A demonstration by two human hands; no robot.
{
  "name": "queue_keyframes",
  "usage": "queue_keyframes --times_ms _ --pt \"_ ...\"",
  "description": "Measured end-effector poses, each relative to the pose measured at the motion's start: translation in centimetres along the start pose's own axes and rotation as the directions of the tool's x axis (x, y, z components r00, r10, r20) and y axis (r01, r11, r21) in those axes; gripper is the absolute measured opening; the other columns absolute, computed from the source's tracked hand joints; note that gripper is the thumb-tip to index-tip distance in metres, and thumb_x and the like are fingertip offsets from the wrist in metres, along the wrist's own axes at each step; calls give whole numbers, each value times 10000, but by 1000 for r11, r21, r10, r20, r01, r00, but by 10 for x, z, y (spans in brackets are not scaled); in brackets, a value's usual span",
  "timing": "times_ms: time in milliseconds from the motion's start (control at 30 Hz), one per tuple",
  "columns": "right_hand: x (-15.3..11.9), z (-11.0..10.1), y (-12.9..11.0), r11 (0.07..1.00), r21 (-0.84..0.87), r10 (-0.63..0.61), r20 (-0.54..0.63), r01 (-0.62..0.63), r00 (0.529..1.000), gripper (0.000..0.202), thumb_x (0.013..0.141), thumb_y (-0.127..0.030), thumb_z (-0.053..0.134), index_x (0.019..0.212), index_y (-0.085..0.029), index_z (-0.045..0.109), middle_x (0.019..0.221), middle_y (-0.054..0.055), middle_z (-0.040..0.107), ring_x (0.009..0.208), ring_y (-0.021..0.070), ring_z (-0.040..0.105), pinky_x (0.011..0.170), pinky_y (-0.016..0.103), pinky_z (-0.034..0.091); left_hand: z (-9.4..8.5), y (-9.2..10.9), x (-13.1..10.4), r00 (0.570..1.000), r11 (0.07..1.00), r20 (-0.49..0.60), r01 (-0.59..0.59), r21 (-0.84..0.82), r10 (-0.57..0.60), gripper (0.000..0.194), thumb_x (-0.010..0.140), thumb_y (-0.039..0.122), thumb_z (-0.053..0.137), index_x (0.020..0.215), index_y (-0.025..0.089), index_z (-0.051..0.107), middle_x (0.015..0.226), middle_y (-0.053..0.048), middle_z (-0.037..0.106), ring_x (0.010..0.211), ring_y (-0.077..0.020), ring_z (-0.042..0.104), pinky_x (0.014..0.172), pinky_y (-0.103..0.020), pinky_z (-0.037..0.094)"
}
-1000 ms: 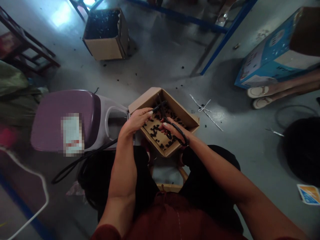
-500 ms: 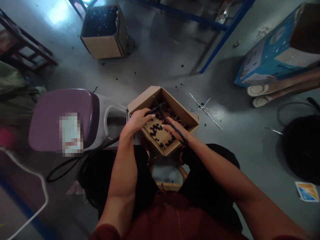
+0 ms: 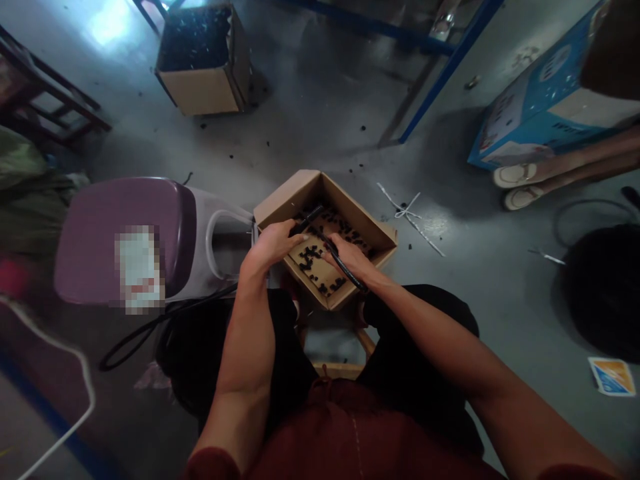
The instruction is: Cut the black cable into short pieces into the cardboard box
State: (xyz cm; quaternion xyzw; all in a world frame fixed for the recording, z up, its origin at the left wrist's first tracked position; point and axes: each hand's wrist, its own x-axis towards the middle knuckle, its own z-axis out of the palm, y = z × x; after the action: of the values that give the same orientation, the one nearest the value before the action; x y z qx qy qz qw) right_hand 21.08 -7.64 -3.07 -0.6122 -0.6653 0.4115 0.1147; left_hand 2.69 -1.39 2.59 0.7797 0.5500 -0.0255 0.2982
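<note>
Grey floor (image 3: 310, 137) is surrounding a box (image 3: 285, 193), over which the left hand (image 3: 273, 241) is clamping fingers on a black cord (image 3: 315, 213), seemingly light, bendy, best gripped near its end, with the right hand (image 3: 351, 257) clasping scissors (image 3: 349, 273).

No text is reading clearly. The blue box (image 3: 530, 123) is bearing dark lettering (image 3: 565, 125) along its side, too small and blurred to make out. A packet (image 3: 140, 270) at the near edge of the stool (image 3: 120, 203) is showing only pixelated blocks; an orange-and-blue card (image 3: 613, 377) is carrying an illegible pale mark.
</note>
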Motion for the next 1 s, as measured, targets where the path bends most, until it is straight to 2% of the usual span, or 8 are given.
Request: queue_keyframes --times_ms 133,367,567,733,867,1000 --pt "0 0 0 1000 7 -2 3 2 1000 302 802 -326 476 1075 -195 481 980 67 625 835 202 570 702 271 399 2 -1 1 1000 1000 -6 -14 12 14 255 827 352 488 932 154 610 940 -83 657 853 -199 585 722 -275 417" --pt "1 4 2 997 80 6 37 -9 999 341 815 -363 497 1109 -191 467 986 64 612 816 189 571 717 280 408 3 -3 4 1000 1000 18 -2 -29 3 152 831 225 444 808 146 572 797 -64 625 721 -158 558 659 -260 409" --pt "0 5 3 976 216 -35 69 19 997 432 830 -425 510 1165 -162 439 1005 82 600 823 170 570 738 282 425 -1 -5 3 997 999 -74 31 -41 -34 163 829 228 450 884 146 579 857 -74 619 782 -170 549 721 -282 409" --pt "1 4 4 935 354 -50 100 11 994 418 842 -481 473 1113 -162 461 974 79 601 813 164 575 734 295 444 -2 -6 1 999 996 -49 -6 -90 1 190 828 235 440 900 150 594 845 -59 618 778 -161 539 716 -271 409" --pt "2 -1 5 917 398 -59 107 11 992 418 834 -477 485 1111 -165 455 925 63 596 778 160 573 734 315 451 -3 -5 -1 999 986 -4 -53 -157 53 212 831 257 427 901 153 598 823 -35 609 742 -137 521 683 -246 403" --pt "2 -5 3 908 418 -83 140 17 987 469 812 -487 518 1128 -149 438 981 84 584 814 174 573 733 321 454 -6 -2 -2 998 977 9 -55 -205 59 239 836 292 413 884 148 598 780 -24 587 690 -122 495 640 -235 396"
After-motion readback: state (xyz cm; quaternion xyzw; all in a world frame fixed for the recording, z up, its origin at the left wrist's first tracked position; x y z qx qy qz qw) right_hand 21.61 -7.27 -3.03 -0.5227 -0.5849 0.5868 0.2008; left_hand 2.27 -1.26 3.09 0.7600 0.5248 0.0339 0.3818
